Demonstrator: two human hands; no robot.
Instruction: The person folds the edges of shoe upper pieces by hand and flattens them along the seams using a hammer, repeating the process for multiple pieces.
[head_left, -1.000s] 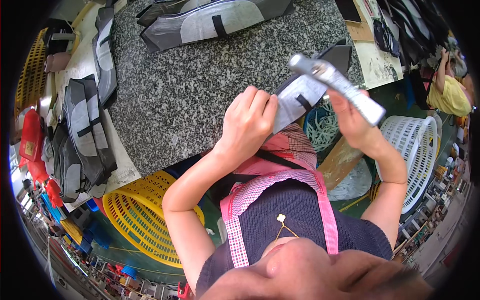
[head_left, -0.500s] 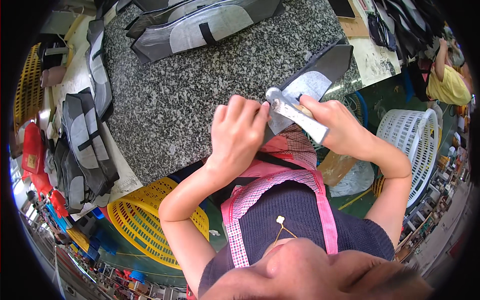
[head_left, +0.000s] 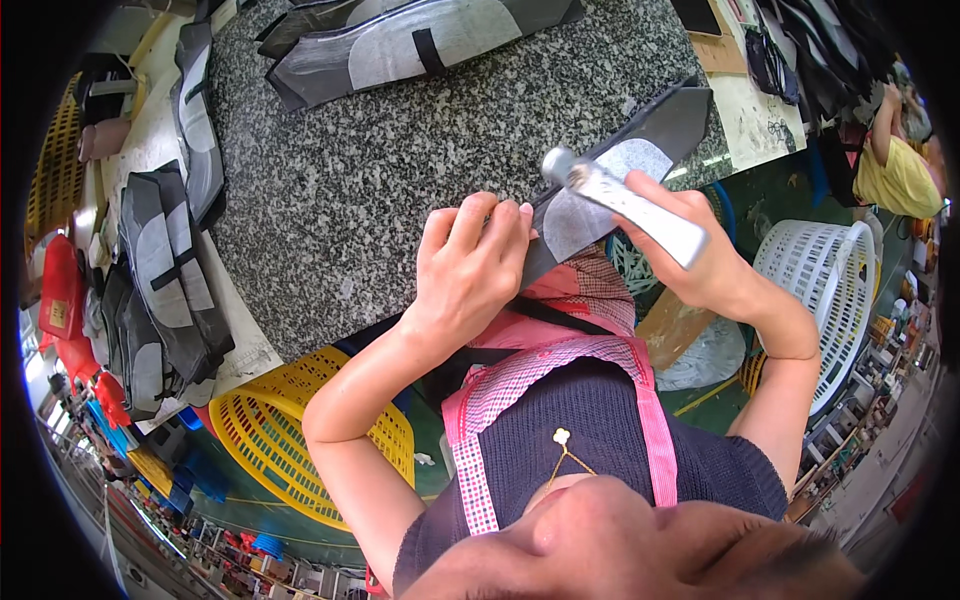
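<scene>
My right hand [head_left: 715, 275] is closed round a metal hammer [head_left: 640, 210], whose rounded end hangs above a long dark grey piece of sheet material [head_left: 688, 118]. A pale grey patch covers the middle of that piece, which lies slantwise along the near right edge of the stone slab. With fingers bent and pressed down, my left hand [head_left: 468, 260] grips the piece's nearer end at its far edge. The hammer does not appear to touch the piece, and its handle is mostly hidden by my fingers.
Similar grey pieces [head_left: 385, 55] lie on the speckled granite slab [head_left: 330, 210] at the far side, with more stacked at the left [head_left: 165, 265]. A yellow basket [head_left: 290, 430] stands below left, a white basket [head_left: 815, 290] at the right. Another person [head_left: 900, 180] is far right.
The hammer has lifted and shifted right with my right hand, exposing more of the pale patch. My left hand stays on the piece in nearly the same place.
</scene>
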